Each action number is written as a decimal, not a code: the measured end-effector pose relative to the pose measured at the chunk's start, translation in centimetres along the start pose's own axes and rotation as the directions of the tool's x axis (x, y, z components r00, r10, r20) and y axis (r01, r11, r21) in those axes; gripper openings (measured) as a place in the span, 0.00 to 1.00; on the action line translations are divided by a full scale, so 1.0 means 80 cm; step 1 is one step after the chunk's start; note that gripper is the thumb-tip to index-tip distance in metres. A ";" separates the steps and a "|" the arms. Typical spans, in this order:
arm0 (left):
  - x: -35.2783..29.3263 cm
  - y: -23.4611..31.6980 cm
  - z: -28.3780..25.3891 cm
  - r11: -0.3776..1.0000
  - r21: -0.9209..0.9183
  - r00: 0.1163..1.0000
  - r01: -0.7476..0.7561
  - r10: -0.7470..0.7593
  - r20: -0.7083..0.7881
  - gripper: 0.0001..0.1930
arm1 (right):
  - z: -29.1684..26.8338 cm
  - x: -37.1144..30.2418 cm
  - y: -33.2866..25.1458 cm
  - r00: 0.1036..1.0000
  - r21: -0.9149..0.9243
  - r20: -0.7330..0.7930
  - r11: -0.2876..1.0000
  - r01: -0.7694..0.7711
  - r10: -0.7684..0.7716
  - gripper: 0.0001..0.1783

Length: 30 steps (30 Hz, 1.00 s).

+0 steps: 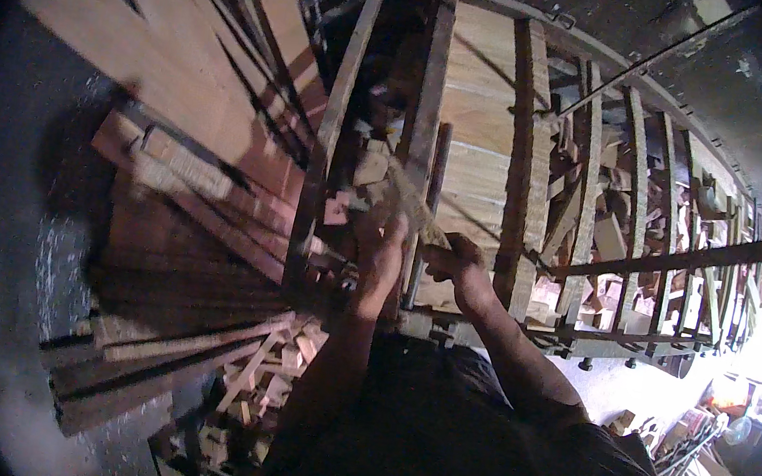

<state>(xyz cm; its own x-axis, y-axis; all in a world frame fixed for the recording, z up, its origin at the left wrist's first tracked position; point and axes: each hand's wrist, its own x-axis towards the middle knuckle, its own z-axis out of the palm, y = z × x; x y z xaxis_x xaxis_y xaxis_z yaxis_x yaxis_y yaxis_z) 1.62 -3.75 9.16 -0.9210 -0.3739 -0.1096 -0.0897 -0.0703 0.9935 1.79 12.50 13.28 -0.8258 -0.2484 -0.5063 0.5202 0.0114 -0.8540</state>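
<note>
In front of me my right hand (455, 263) is closed around the near end of a narrow, pale strip that looks like wood (413, 202). The strip slants away to the far left, over a dark upright bar (429, 84) of a long slatted frame (352, 75). Just left of it, my left hand (381, 252) is raised beside the strip. Motion smears its fingers, so whether they grip the strip is unclear. Beyond that hand lies a small pale wood block (371, 169). Light boards (478, 108) lie side by side in the frame, to the right of the bar.
Long planks (167, 54) fan out on the left, above stacked dark boards (181, 262). Wood offcuts (611, 236) show between the slats on the right, and more offcuts (266, 385) lie low at left. A dark metal bar (670, 262) crosses the frame.
</note>
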 end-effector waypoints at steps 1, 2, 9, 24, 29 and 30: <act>0.012 -0.007 -0.002 0.949 0.277 0.988 -0.148 0.153 0.005 0.22 | 0.005 0.018 -0.011 0.996 -0.064 -0.082 0.998 0.028 -0.033 0.19; 0.024 -0.015 -0.001 0.803 0.529 0.954 -0.275 0.298 0.045 0.23 | 0.010 0.039 -0.022 0.985 -0.129 -0.160 0.990 0.050 -0.070 0.19; 0.113 -0.044 0.068 0.550 0.810 0.968 -0.206 -0.010 0.252 0.45 | -0.022 0.253 -0.059 0.688 -0.882 -0.027 0.342 0.326 -0.725 0.29; 0.170 -0.034 0.095 0.553 0.825 0.984 -0.115 -0.051 0.171 0.33 | -0.053 0.613 -0.238 0.862 -0.987 -0.121 0.152 -0.052 -0.493 0.42; 0.179 -0.030 0.093 0.544 0.835 0.973 -0.088 -0.133 0.189 0.37 | -0.061 0.696 -0.312 0.853 -0.966 -0.157 0.256 -0.028 -0.497 0.34; 0.179 -0.035 0.092 0.552 0.830 0.966 -0.084 -0.158 0.203 0.37 | -0.064 0.703 -0.325 0.847 -0.961 -0.155 0.275 -0.011 -0.509 0.33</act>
<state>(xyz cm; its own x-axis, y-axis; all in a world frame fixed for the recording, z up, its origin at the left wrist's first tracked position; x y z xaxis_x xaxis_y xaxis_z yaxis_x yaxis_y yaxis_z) -14.12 -2.11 5.05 -0.9527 -0.1623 -0.2570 -0.2868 0.7601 0.5831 -59.31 3.22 6.35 -0.9978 -0.0655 -0.0124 -0.0573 0.9371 -0.3443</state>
